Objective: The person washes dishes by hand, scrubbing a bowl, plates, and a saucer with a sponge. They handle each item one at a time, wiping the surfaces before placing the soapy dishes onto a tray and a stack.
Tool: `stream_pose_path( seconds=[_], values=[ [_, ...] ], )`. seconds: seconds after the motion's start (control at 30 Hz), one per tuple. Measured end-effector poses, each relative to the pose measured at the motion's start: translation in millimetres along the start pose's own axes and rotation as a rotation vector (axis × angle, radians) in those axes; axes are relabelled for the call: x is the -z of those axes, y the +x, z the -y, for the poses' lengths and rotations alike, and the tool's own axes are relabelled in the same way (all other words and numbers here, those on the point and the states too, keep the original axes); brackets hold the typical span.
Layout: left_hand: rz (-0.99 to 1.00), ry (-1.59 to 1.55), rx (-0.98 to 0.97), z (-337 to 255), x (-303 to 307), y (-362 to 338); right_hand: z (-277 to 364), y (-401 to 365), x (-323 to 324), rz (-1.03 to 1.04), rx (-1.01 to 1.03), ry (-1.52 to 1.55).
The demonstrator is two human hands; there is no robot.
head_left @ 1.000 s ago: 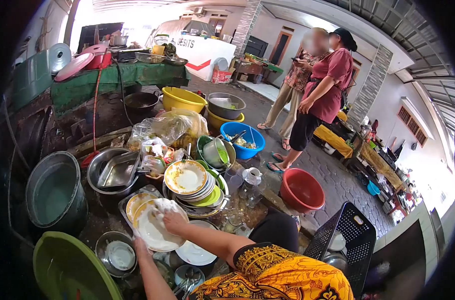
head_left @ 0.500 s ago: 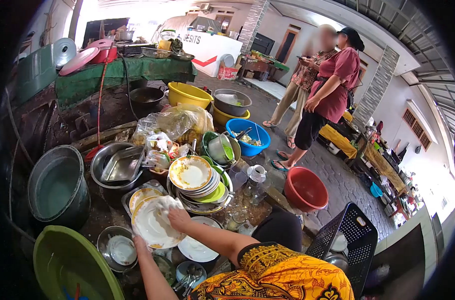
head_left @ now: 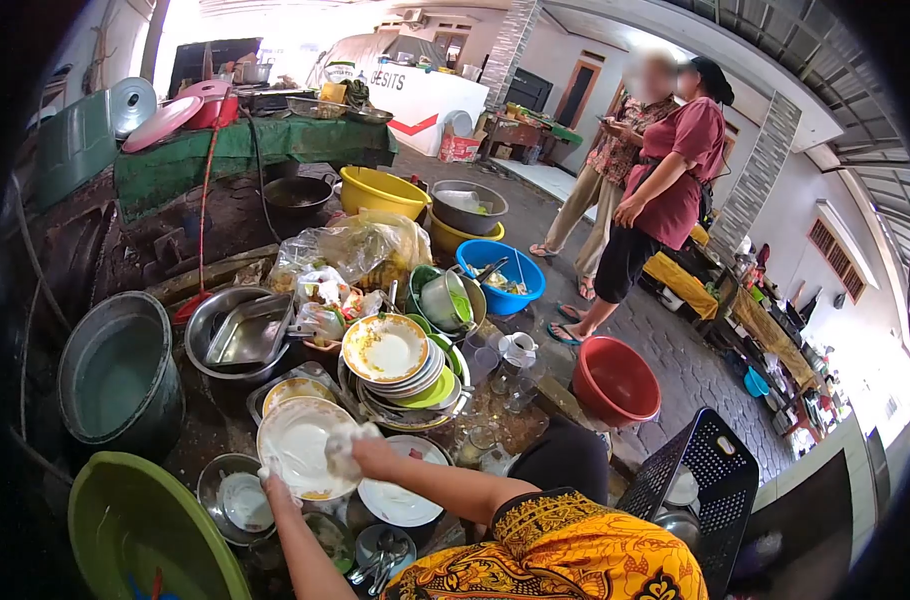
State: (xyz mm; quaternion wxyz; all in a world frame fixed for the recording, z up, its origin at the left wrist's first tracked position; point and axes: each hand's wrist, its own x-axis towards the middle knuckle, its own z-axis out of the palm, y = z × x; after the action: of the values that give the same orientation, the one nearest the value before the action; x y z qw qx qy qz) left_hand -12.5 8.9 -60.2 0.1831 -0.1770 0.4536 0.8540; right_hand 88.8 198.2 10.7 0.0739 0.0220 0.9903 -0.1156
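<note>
My left hand grips the lower-left rim of a white plate with an orange patterned edge, tilted and streaked with foam. My right hand is closed around a foamy white scrubber, pressed near the plate's right side; its exact kind is hidden by foam. Under my right forearm lies another white plate. A metal bowl holding a small white dish sits below my left hand. Beyond the plate rises a stack of dirty plates. Several spoons rest in a dish near my lap.
At left stand a dark water bucket and a green basin. Glasses, a red basin and a black crate are to the right. A blue basin holds scraps. Two people stand behind.
My right hand has moved the scrubber down and slightly right across the plate. The plate has shifted slightly left and down, with my left hand still on its rim.
</note>
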Motion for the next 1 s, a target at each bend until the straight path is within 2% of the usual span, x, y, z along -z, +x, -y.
stream_pose_path(
  seconds=[0.07, 0.13, 0.17, 0.2, 0.27, 0.3, 0.33, 0.4, 0.43, 0.5, 0.53, 0.6, 0.67, 0.73, 0.77, 0.8, 0.83, 0.87, 0.9, 0.93, 1.0],
  values=[
    [0.085, 0.076, 0.026, -17.4, -16.3, -21.8, -6.3, 5.6, 15.1, -0.336, -0.044, -0.197],
    [0.112, 0.099, -0.013, -8.0, -17.6, -8.9, 5.1, 11.3, 46.8, -0.549, -0.111, -0.174],
    [0.136, 0.114, -0.051, -1.3, -18.7, 0.2, 8.4, 15.7, 54.5, -0.634, -0.137, -0.109],
    [0.136, 0.113, -0.053, 5.5, -17.7, 9.6, 7.1, 22.5, 50.5, -0.634, -0.136, -0.110],
    [0.182, 0.279, -0.230, 26.7, -10.6, 31.9, -3.6, 42.4, 23.9, -0.429, -0.220, -0.197],
    [0.244, 0.214, -0.253, 46.3, -1.6, 48.6, -3.2, 49.8, 5.2, -0.531, -0.115, -0.158],
    [0.245, 0.214, -0.254, 54.4, 9.1, 61.7, 6.9, 46.8, 2.0, -0.533, -0.116, -0.158],
    [0.142, 0.426, 0.036, 59.5, 19.5, 81.3, 27.8, 41.4, 4.6, -0.167, -0.037, 0.143],
    [0.239, 0.224, -0.144, 44.6, -11.2, 38.8, 26.5, 41.1, 4.6, -0.171, -0.037, 0.140],
    [0.300, 0.264, -0.135, 30.6, -11.9, 31.3, 22.4, 38.0, 3.7, -0.001, 0.067, 0.064],
    [0.357, 0.307, -0.123, 17.0, -14.2, 19.9, 16.1, 37.4, 3.1, -0.001, 0.070, 0.068],
    [0.343, 0.327, -0.079, 13.4, -10.7, 19.1, -2.0, 33.7, 6.9, -0.574, 0.165, -0.198],
    [0.394, 0.381, -0.262, 37.8, 10.9, 55.9, 0.5, 24.2, 38.6, -0.616, -0.085, -0.248],
    [0.314, 0.467, -0.308, 16.4, -6.8, 22.2, -42.1, 60.3, 1.7, -0.646, -0.316, 0.222],
    [0.243, 0.316, -0.225, 0.6, -18.8, -3.3, -42.9, 55.2, 26.5, -0.435, -0.437, 0.386],
    [0.171, 0.163, -0.143, -8.4, -29.8, -16.9, -51.8, 61.2, 32.6, -0.557, -0.263, 0.418],
    [0.164, 0.163, -0.143, -9.1, -36.3, -18.4, -59.1, 56.4, 32.2, -0.432, -0.244, 0.693],
    [0.165, 0.047, -0.126, -7.6, -37.6, -17.9, -49.6, 38.7, 58.7, -0.291, -0.223, 0.968],
    [0.150, -0.066, -0.110, -6.5, -34.2, -17.6, -52.6, 40.2, 51.4, -0.280, -0.297, 1.481],
    [0.063, -0.019, -0.052, -4.3, -35.2, -11.5, -49.4, 42.8, 36.7, -0.232, -0.390, 1.997],
    [0.008, -0.035, -0.073, -11.2, -45.2, -22.4, -35.6, 34.1, 30.0, -0.186, -0.289, 2.249]
  ],
)
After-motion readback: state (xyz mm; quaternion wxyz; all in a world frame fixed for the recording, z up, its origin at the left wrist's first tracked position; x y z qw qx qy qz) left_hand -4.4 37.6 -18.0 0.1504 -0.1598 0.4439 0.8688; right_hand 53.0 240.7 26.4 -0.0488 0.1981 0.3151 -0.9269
